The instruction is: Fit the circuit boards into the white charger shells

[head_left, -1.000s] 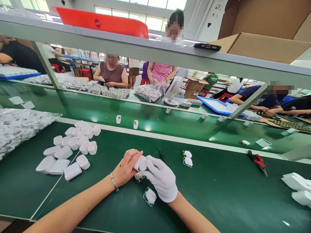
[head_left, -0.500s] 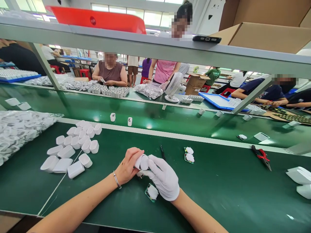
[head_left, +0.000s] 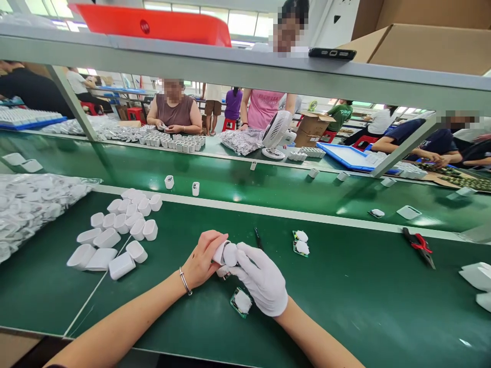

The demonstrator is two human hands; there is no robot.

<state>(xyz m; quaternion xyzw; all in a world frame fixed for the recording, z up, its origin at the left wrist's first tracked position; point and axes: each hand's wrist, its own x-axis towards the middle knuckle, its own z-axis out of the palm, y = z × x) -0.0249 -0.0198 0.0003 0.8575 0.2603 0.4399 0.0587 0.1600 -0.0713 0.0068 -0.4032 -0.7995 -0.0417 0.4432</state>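
My bare left hand, with a thin bracelet at the wrist, and my white-gloved right hand meet over the green mat and together grip a small white plastic housing. Both hands have their fingers curled round it. Just below my right hand lies a small green circuit board with a white part on it. Another pair of such boards lies a little further right, and a thin black tool lies just behind my hands.
A cluster of several white housings sits to the left, beside a clear bag of white parts. Red-handled pliers lie at the right. More white housings are at the right edge. Other workers sit beyond the conveyor belt.
My hands stay closed on the white housing and shift slightly. The view has drifted, and the loose housings on the belt have slid to the left.
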